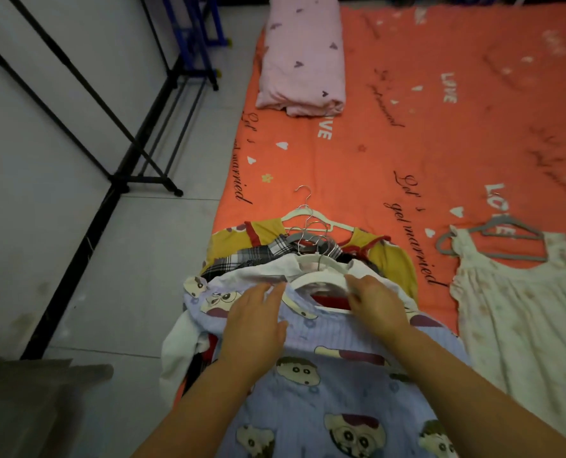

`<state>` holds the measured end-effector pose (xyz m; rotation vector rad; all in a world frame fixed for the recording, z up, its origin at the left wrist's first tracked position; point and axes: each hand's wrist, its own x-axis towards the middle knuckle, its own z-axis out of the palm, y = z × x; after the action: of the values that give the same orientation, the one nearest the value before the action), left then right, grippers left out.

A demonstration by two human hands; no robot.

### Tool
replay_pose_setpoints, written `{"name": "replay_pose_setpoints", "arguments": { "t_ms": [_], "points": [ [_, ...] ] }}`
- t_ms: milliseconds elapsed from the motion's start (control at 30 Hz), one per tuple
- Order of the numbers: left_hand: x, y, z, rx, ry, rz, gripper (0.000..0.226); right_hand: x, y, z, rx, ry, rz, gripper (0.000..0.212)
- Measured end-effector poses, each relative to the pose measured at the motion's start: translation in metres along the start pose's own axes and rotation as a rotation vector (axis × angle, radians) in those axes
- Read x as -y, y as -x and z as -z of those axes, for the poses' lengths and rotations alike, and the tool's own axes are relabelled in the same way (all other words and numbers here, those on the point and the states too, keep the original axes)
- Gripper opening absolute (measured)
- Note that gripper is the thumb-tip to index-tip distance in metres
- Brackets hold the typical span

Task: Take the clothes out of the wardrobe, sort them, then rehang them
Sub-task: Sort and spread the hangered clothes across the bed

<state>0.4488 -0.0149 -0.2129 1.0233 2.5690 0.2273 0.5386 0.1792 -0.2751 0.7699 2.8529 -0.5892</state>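
A pile of clothes on hangers lies at the near left edge of the orange bedsheet (440, 143). On top is a lilac cartoon-print garment (334, 385) on a white hanger (321, 277). Under it show a white garment (261, 271), a plaid one (242, 256) and a yellow one (228, 239). My left hand (255, 325) rests flat on the lilac garment's left shoulder, fingers straight. At the right side of the collar, the fingers of my right hand (377, 309) curl around the lilac fabric beside the white hanger. A cream dress (519, 319) on a grey hanger (506, 241) lies apart at the right.
A folded pink blanket (303, 57) lies at the far end of the sheet. A black clothes rack (136, 127) stands on the grey tiled floor at the left, with a blue frame (195, 31) behind it. Grey fabric (27, 404) fills the lower left corner.
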Motion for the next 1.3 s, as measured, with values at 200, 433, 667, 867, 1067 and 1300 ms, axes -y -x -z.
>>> {"name": "replay_pose_setpoints", "arguments": {
  "t_ms": [200,433,667,867,1067,1300],
  "points": [
    [-0.020,0.045,0.007,-0.014,-0.002,-0.091,0.060,0.015,0.063,0.015,-0.194,-0.089,-0.159,0.019],
    [-0.026,0.104,0.029,-0.169,0.061,-0.167,0.063,0.040,0.153,0.037,-0.444,-0.136,-0.042,0.035],
    [-0.039,0.150,0.067,-0.394,0.029,-0.315,0.054,0.076,0.241,0.086,-0.715,-0.042,0.132,0.039],
    [-0.070,0.177,0.078,-0.541,0.115,-0.627,0.040,0.066,0.311,0.128,-0.817,0.016,0.098,0.038],
    [-0.137,0.210,0.082,-0.647,0.245,-0.821,0.041,0.024,0.385,0.162,-0.907,0.116,-0.043,0.041],
    [-0.240,0.245,0.069,-0.637,0.344,-0.918,0.031,-0.048,0.462,0.181,-0.971,0.094,-0.160,0.040]
  ]
}}
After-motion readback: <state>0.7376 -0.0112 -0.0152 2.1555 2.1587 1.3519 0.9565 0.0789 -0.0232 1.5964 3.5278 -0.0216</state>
